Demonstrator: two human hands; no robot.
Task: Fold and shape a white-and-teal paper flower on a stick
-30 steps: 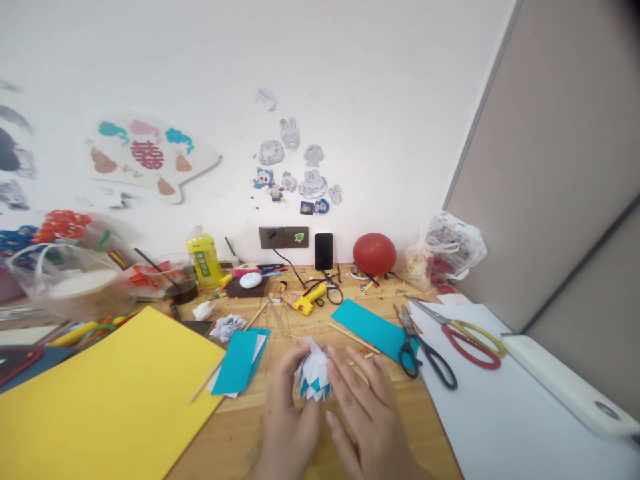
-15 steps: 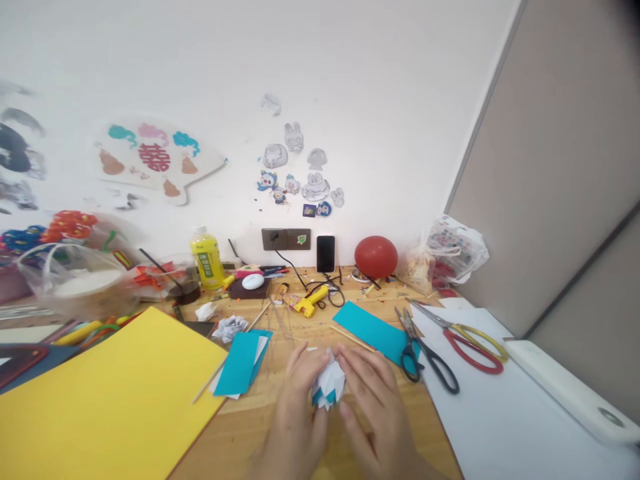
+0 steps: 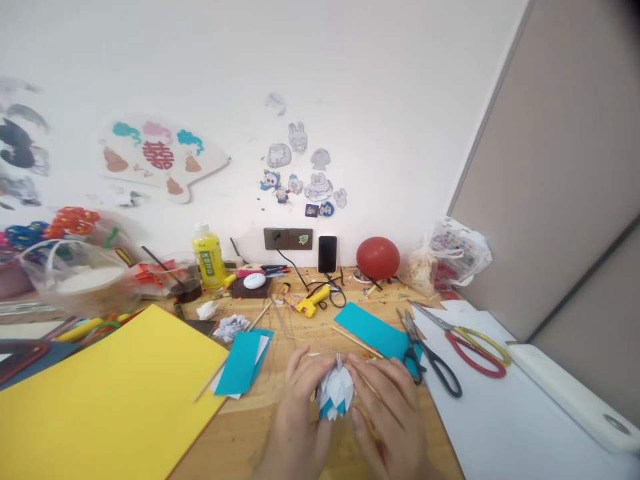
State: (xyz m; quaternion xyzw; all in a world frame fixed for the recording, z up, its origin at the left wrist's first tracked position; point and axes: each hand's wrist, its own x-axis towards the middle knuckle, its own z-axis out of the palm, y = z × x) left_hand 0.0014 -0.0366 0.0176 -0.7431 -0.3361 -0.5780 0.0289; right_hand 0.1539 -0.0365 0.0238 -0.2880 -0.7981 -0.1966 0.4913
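Between my hands, near the front of the wooden table, is a folded paper flower with pointed white petals and blue ones below. My left hand grips its left side, thumb and index finger bent around it. My right hand presses its fingertips to the flower's right and upper edge. Part of the flower is hidden by the fingers. Left of my hands lie folded blue paper pieces with white ones, against a thin wooden stick. A crumpled white paper flower sits behind them.
Yellow card covers the left side. Black-handled scissors and red-and-yellow scissors lie at right, near a blue strip and white paper. Behind are a yellow glue gun, a phone, a red balloon and a bottle.
Both hands and the paper flower have shifted slightly right and down in view. The flower has turned a little, and the fingertips are closer together at its top.
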